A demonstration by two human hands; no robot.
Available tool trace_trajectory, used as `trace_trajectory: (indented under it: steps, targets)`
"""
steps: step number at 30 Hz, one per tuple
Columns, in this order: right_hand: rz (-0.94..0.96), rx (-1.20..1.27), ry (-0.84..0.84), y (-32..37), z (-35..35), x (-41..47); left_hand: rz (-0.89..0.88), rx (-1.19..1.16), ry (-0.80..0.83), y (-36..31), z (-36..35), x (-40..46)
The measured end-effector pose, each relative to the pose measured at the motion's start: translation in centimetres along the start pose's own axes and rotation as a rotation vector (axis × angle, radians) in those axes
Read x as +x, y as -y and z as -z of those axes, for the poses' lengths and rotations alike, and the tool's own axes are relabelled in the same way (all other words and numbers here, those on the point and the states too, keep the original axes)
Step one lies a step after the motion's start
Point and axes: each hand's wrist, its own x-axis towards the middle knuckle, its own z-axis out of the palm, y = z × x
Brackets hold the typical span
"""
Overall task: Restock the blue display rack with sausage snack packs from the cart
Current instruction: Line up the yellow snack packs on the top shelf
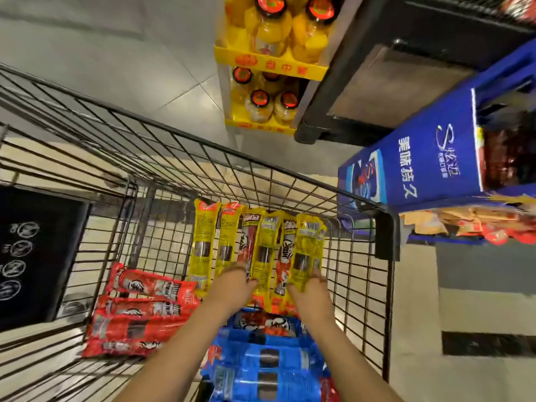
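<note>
Yellow packs point(258, 245) stand in a row against the far wall of the cart point(387, 236), and your left hand point(232, 285) grips the middle ones while your right hand point(311, 288) pinches the rightmost pack at its lower end. Red packs point(139, 311) lie flat at cart left, blue packs point(261, 358) are piled under your forearms. Rack point(420, 158) stands just beside the cart's right corner, with juice bottles point(272, 33) on yellow trays beyond it.

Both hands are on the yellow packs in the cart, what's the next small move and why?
Probably lift the yellow packs clear of the cart and swing right toward the blue rack: left hand and right hand both seem to grip them.
</note>
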Motion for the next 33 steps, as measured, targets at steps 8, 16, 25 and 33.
trace_trajectory:
  steps: [8,16,25,33]
  targets:
    - [-0.059,0.173,-0.172,-0.7,-1.4,2.0,0.124,-0.214,-0.037,-1.8,-3.1,2.8]
    - [-0.074,0.244,-0.172,-2.5,-1.6,2.1,0.178,-0.238,-0.136,-3.5,-4.2,3.2]
    - [-0.062,0.359,-0.193,-3.8,-0.8,1.1,0.191,-0.406,-0.240,-4.3,-6.0,3.3]
    - [-0.030,0.367,-0.190,-3.7,-0.3,0.7,0.235,-0.487,-0.228,-3.8,-5.6,3.2]
